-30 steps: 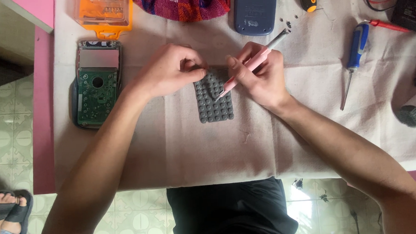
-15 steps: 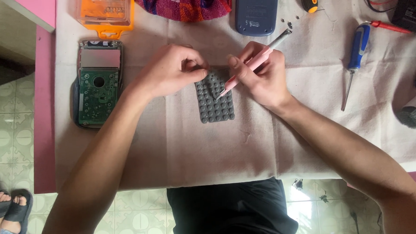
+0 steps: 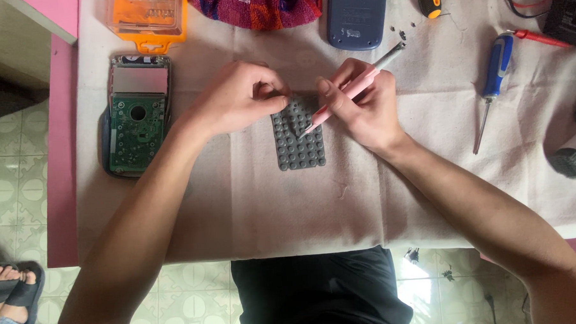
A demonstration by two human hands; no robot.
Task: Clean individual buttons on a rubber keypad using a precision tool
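Note:
A grey rubber keypad mat [image 3: 299, 141] with rows of round bumps lies on the white cloth in the middle of the table. My left hand [image 3: 240, 96] pinches the mat's top left corner with thumb and fingertips. My right hand [image 3: 361, 105] holds a pink pen-like tool [image 3: 352, 89] like a pencil, its tip resting on the mat's upper right part.
An opened device with a green circuit board [image 3: 135, 116] lies at the left. An orange bit case [image 3: 147, 15], a patterned red cloth [image 3: 257, 6], a blue back cover [image 3: 357, 16], a blue-handled screwdriver [image 3: 491, 84] and a red-tipped probe [image 3: 534, 37] lie along the back and right.
Both hands stay on the keypad mat; the tool tip has shifted only slightly on it. Nothing else has moved.

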